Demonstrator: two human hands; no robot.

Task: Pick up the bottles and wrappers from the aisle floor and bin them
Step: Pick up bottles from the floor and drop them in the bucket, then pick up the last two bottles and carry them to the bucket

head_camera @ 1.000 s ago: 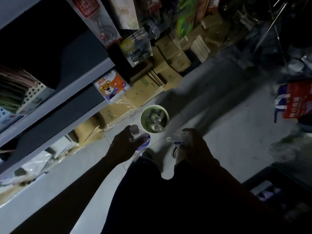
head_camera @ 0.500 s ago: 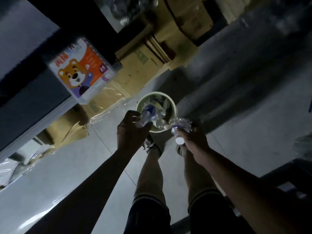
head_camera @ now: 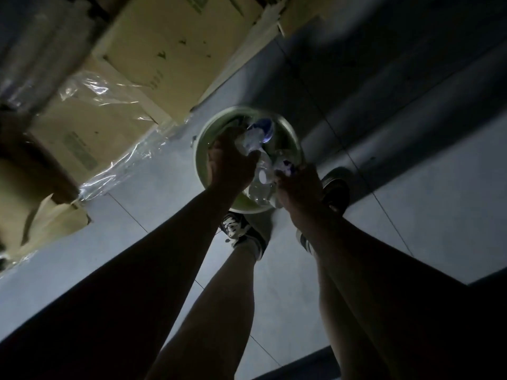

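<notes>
Fingers of the left hand [head_camera: 229, 163] grip a crumpled bottle [head_camera: 253, 138] over the bin [head_camera: 204, 141]; right hand [head_camera: 297, 185] pinches a wrapper [head_camera: 285, 166] at its near rim. Cardboard boxes [head_camera: 153, 50] sit far left on the floor [head_camera: 411, 174].

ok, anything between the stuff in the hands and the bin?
Nothing visible. Both hands are over the open bin: the left hand grips a crumpled bottle, the right hand a wrapper. Bottles already inside lie below the rim.
</notes>
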